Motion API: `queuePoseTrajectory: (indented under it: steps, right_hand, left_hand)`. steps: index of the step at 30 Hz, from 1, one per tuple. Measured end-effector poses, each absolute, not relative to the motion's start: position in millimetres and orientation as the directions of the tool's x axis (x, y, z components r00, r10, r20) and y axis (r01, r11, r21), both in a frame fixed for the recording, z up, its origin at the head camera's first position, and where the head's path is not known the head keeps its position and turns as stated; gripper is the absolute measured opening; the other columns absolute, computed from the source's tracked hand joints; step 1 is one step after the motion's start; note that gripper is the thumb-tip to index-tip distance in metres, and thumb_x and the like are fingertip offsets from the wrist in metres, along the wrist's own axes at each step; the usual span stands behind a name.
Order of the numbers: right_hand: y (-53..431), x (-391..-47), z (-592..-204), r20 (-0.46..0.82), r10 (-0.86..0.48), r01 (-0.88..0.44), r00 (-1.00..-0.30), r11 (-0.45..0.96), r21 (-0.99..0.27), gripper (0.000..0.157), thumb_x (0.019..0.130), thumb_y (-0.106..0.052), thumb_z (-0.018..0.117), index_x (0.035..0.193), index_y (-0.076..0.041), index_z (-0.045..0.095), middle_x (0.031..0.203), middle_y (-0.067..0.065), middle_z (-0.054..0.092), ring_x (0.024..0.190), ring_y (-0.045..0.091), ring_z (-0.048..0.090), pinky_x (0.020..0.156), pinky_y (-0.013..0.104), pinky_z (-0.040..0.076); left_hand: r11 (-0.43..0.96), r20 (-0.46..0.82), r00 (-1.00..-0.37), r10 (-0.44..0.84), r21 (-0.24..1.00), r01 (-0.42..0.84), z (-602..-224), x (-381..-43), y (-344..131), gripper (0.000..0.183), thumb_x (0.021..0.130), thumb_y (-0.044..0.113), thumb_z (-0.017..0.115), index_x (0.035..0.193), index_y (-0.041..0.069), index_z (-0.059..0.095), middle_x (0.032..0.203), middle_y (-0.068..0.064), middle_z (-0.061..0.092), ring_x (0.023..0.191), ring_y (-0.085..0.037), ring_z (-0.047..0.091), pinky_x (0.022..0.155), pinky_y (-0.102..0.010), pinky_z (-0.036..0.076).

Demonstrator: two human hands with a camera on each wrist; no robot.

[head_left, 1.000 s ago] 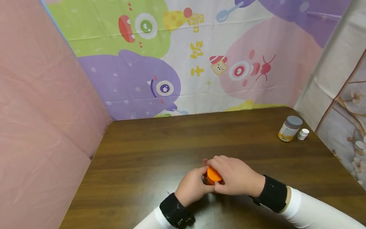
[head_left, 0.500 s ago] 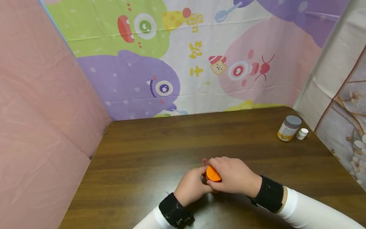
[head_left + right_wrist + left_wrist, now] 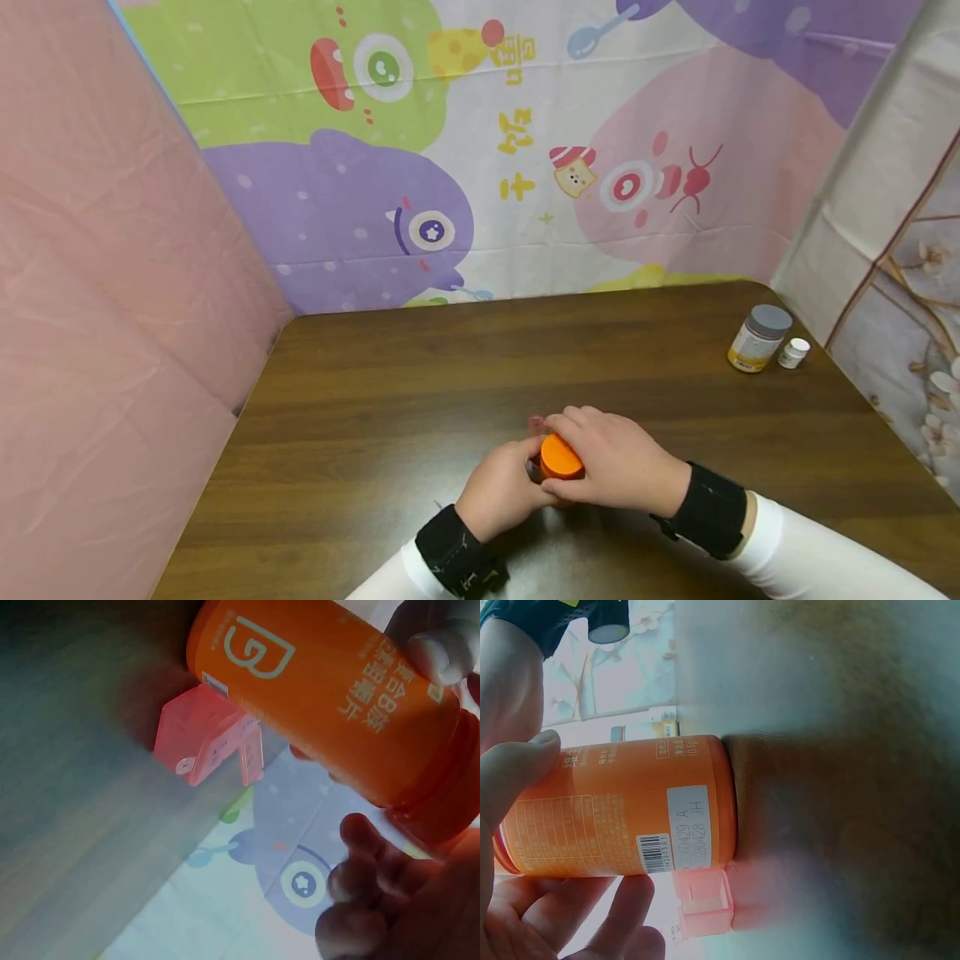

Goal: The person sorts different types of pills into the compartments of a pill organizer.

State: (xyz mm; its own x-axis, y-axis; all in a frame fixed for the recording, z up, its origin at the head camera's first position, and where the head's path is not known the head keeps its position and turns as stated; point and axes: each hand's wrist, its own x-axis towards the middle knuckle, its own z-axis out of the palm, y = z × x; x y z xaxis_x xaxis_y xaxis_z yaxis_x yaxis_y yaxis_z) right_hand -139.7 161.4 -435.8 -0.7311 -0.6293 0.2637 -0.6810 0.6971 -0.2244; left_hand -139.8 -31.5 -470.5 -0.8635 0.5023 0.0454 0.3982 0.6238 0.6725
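An orange supplement bottle (image 3: 615,806) stands upright on the wooden table, its base at the tabletop. My left hand (image 3: 497,492) grips the bottle's body, thumb on the near side. From above and right, my right hand (image 3: 622,462) holds the orange cap (image 3: 561,457) with thumb and fingers at its rim. The cap sits on the bottle. Just behind the bottle is a small translucent pink pill box (image 3: 199,735), its lid (image 3: 252,754) raised. A round whitish tablet (image 3: 185,765) shows in the box in the right wrist view.
At the table's far right corner stand a grey-lidded jar (image 3: 759,339) and a small white bottle (image 3: 793,353), side by side. A cartoon-print cloth (image 3: 525,167) hangs along the back edge, with a pink cloth (image 3: 127,333) at the left.
My right thumb has shifted slightly left along the cap's near rim, and the right hand has turned a little. The left hand and the bottle stay in place.
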Motion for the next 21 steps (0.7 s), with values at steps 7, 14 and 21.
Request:
queuePoseTrajectory:
  steps: [7, 14, 21]
  right_hand:
    - [157.6, -136.0, -432.2, 0.225, -0.619, -0.658, -0.752, 0.722, -0.213, 0.042, 0.080, -0.049, 0.069, 0.109, -0.020, 0.062, 0.083, -0.011, 0.046, 0.068, 0.006, 0.043, 0.055, 0.020, 0.044]
    - [159.9, -136.6, -429.8, 0.227, -0.688, -0.724, -0.690, 0.650, -0.231, 0.049, 0.076, -0.035, 0.069, 0.121, -0.016, 0.061, 0.102, -0.010, 0.055, 0.084, 0.007, 0.043, 0.070, 0.024, 0.045]
    - [163.4, -135.3, -429.4, 0.226, -0.685, -0.721, -0.693, 0.657, -0.220, 0.064, 0.079, -0.042, 0.068, 0.136, -0.016, 0.053, 0.123, -0.005, 0.055, 0.090, 0.010, 0.045, 0.079, 0.030, 0.047]
  left_hand:
    - [0.634, 0.065, -0.862, 0.502, 0.650, 0.419, -469.6, -140.1, -31.4, 0.042, 0.074, 0.040, 0.081, 0.109, 0.023, 0.067, 0.094, 0.012, 0.067, 0.075, -0.010, 0.057, 0.068, -0.025, 0.050]
    - [0.636, 0.068, -0.866, 0.496, 0.650, 0.416, -470.5, -140.2, -32.1, 0.039, 0.075, 0.042, 0.080, 0.105, 0.020, 0.067, 0.088, 0.010, 0.066, 0.069, -0.006, 0.053, 0.061, -0.022, 0.045]
    - [0.645, 0.052, -0.867, 0.495, 0.646, 0.407, -469.6, -140.6, -31.0, 0.042, 0.075, 0.043, 0.080, 0.108, 0.020, 0.067, 0.091, 0.011, 0.067, 0.072, -0.006, 0.055, 0.065, -0.024, 0.048]
